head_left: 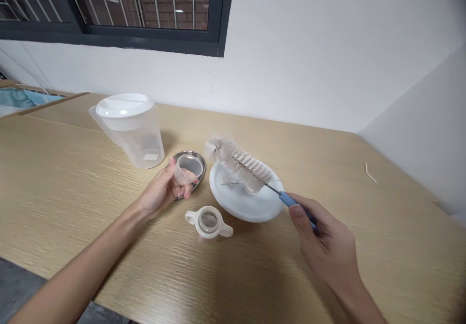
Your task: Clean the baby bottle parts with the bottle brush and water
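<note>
My left hand [162, 188] holds a small translucent cup [187, 170], its open side tilted up, above an oval metal tray [202, 161]. In my right hand [324, 236] is the blue handle of a bottle brush [251, 166]; its white bristles reach over a white plate [251, 212]. A clear object, partly hidden by the bristles, lies on the plate. Between my hands, near the plate's front left rim, a white ring-shaped piece with two side handles [209, 222] sits on the wooden table.
A translucent pitcher with a white lid [131, 132] stands at the back left of the table [320, 164]. A thin pale strip [370, 172] lies at the right. Behind are a white wall and a barred window [145, 4].
</note>
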